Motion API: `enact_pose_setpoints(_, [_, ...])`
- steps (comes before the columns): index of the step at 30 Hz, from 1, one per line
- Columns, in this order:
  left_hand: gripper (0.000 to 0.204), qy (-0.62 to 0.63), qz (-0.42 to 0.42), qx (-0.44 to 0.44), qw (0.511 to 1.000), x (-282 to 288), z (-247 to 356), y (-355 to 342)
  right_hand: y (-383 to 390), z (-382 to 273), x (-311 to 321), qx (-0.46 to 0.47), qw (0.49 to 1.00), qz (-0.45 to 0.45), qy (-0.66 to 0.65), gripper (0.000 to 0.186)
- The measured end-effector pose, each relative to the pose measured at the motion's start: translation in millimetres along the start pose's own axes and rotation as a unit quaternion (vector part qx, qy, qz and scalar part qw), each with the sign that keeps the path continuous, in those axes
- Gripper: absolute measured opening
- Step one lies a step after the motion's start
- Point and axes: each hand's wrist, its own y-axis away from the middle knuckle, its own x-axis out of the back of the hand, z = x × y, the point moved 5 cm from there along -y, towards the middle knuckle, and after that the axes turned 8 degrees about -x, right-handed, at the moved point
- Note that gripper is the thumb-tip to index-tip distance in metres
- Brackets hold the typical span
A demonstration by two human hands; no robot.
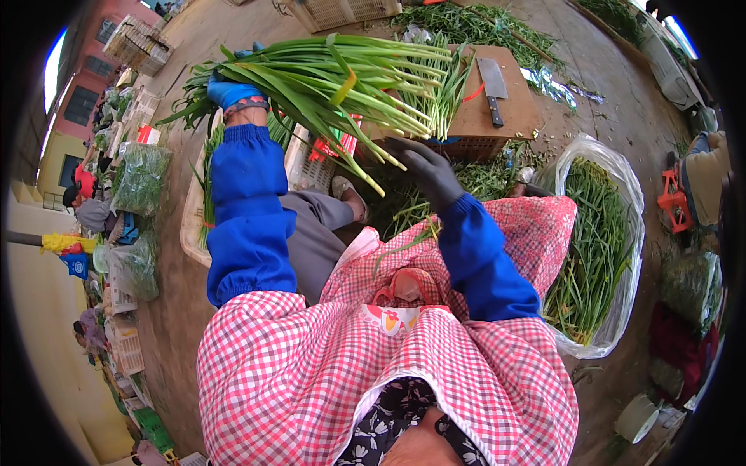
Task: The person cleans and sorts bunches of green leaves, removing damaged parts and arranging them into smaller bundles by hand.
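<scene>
My left hand [229, 92], in a blue glove, grips a thick bunch of long green leafy stalks [311, 81] raised at upper left, pale ends pointing right. Below those ends, my right hand [423, 167], in a dark glove, has fingers loosely stretched toward the stalks, apparently holding nothing. Behind, more stalks [451, 97] lie on a wooden board [513, 124] beside a cleaver [492, 81] with a black handle. Crates [199, 233] with greens and red ties sit under the raised bunch, partly hidden.
A plastic-lined container of greens [590, 256] stands by my right side. Loose trimmings [474, 179] lie around the board. A pale crate [342, 9] is at the back. Co-workers [85, 190] and bagged greens [140, 179] line the left; an orange plastic object [674, 202] is far right.
</scene>
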Motion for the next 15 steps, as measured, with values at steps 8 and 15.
enact_pose_setpoints(8, [0.036, 0.042, -0.117, 0.097, 0.988, 1.1, -20.3, -3.6, -10.8, 20.3, -7.6, 0.014, 0.976, -0.162, -0.141, 0.028])
enact_pose_setpoints(15, [0.036, -0.026, -0.072, 0.017, 0.997, 13.3, -0.1, -25.4, 71.5, 30.0, 68.3, -0.149, 0.687, -0.047, 0.709, 0.036])
